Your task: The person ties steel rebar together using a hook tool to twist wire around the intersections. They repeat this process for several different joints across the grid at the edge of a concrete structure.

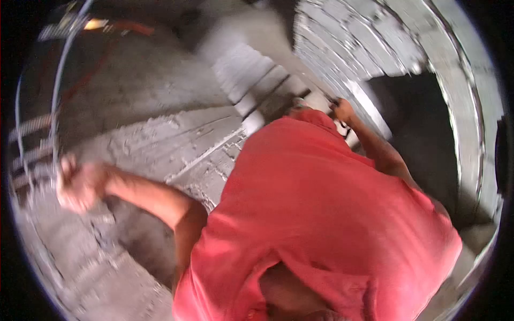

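Two hands spread wide apart over a rough building site, one at a rod and one at the blocks.

The left hand (80,184) was curled into a tight fist, blurred. A thin pale rod (56,101) rose just past its knuckles, its long axis running up and away from the fingers; whether the fist gripped it could not be told. The right hand (342,111) reached far out across the red shirt (321,214). It was bent over a small dark thing (345,128) below the fingers, too small to name, and the fingers' spread could not be made out. The pale blocks (251,75) lay just beyond and to the inner side of those fingers, the block wall (375,43) above them. The left hand was nearer the rod, the right nearer the blocks.
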Motion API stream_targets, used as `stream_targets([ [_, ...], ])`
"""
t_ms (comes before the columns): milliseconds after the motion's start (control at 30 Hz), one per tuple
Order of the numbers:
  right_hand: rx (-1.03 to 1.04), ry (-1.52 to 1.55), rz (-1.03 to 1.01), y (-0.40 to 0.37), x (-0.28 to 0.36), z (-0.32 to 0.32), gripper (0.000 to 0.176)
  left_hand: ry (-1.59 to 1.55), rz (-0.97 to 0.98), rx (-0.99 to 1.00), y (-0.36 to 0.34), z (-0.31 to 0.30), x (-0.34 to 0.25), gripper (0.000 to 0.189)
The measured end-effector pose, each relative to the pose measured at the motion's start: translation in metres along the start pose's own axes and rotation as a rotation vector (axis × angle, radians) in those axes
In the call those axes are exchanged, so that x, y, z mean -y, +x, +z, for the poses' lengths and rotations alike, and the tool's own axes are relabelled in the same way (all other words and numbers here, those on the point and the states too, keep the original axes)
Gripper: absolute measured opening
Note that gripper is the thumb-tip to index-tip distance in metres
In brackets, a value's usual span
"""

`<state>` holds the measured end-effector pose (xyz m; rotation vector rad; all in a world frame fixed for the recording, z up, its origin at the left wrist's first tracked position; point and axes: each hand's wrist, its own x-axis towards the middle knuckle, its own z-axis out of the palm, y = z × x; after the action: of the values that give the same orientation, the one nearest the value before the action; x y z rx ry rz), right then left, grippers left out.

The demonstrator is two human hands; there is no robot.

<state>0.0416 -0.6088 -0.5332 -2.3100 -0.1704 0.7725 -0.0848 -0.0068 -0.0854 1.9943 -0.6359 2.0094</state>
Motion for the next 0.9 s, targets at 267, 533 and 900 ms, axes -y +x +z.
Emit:
stream_targets([
  [267, 0.081, 0.25, 0.13, -0.088, -0.158, 0.097, 0.025, -0.163, -1.113, 0.813, -0.168, 0.157, -0.159, 0.01],
  [533, 0.062, 0.583, 0.738, -0.149, -0.152, 0.175, 0.016, -1.151, -0.865, 1.823, -0.235, 0.321, -0.261, 0.027],
  [900, -0.17, 0.819, 0.512, -0.14, -0.12, 0.138, 0.028, -1.051, -1.085, 1.87, -0.267, 0.343, -0.261, 0.051],
])
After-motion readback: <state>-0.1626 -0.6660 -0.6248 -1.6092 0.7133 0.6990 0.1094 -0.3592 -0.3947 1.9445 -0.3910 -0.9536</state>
